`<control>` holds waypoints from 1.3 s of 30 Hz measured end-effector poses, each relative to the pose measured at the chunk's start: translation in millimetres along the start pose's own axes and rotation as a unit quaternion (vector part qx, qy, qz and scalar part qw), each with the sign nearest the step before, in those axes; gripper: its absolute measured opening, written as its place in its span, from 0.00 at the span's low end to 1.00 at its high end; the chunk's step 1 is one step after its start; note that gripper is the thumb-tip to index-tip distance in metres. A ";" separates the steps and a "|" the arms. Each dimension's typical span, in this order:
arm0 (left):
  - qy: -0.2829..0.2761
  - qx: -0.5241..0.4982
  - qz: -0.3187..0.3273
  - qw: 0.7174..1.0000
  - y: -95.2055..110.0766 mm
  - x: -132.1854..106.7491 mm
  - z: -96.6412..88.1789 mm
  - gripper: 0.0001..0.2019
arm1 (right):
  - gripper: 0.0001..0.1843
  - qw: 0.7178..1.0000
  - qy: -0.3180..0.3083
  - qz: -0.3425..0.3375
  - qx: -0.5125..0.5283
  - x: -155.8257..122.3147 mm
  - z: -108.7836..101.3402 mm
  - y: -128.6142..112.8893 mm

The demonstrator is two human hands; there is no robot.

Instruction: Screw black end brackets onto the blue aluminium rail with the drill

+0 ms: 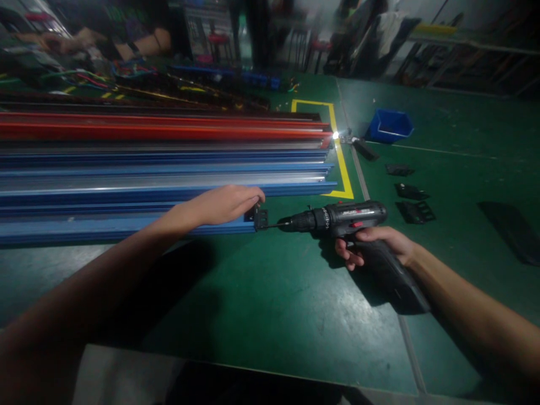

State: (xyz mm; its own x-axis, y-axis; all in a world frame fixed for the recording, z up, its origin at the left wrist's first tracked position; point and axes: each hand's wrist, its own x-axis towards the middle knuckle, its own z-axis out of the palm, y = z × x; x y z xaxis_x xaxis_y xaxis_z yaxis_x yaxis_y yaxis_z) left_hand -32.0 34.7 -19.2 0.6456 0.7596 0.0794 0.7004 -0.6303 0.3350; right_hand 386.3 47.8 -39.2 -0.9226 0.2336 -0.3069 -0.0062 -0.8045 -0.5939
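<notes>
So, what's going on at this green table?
Someone's right hand grips a black drill, its bit lined up with a black end piece at the tip of the nearest blue rail. The left hand is over that end of the rail. Red rails lie farther back; off to the right are loose black parts and a blue bin.

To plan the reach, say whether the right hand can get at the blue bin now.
Probably not: the right hand grips the black power drill, and the blue bin stands farther across the green table.
</notes>
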 end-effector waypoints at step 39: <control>-0.009 -0.004 -0.010 1.000 1.4 -0.8 -1.0 0.19 | 0.18 1.000 0.007 0.012 0.027 1.4 4.4 -2.7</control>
State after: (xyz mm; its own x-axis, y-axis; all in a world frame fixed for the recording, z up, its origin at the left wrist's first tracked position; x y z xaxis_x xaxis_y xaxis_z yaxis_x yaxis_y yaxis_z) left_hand -31.8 33.3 -17.9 0.6373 0.7686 0.0555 0.7104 -0.6139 0.3443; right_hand 383.3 47.9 -34.7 -0.9169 0.2213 -0.3321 -0.0045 -0.8379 -0.5458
